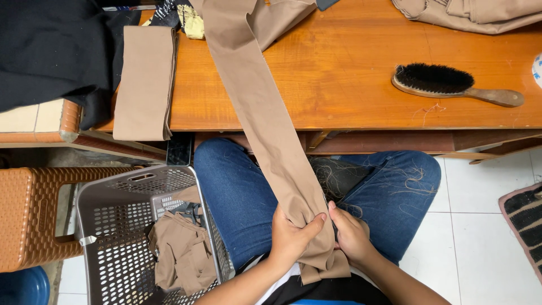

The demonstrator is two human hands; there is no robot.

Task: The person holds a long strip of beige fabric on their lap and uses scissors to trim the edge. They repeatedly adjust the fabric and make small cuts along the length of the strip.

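The tan fabric strip (265, 113) runs from the wooden tabletop (350, 73) down over its front edge to the person's lap, where its lower end is bunched between both hands. The left hand (291, 237) has its grip clamped on the cloth, thumb pressed across the front of the strip. The right hand (351, 234) is closed on the same end from the other side, its fingers partly hidden behind the fabric. The person sits in blue jeans (237, 192) flecked with loose threads. Just beside the left knee stands a grey perforated basket (113, 226) holding crumpled tan pieces (180, 254). On the tabletop lie a folded tan piece (144, 82), a wooden brush (451, 83) with dark bristles, well apart from the strip, and black cloth (51, 48) at the far left.
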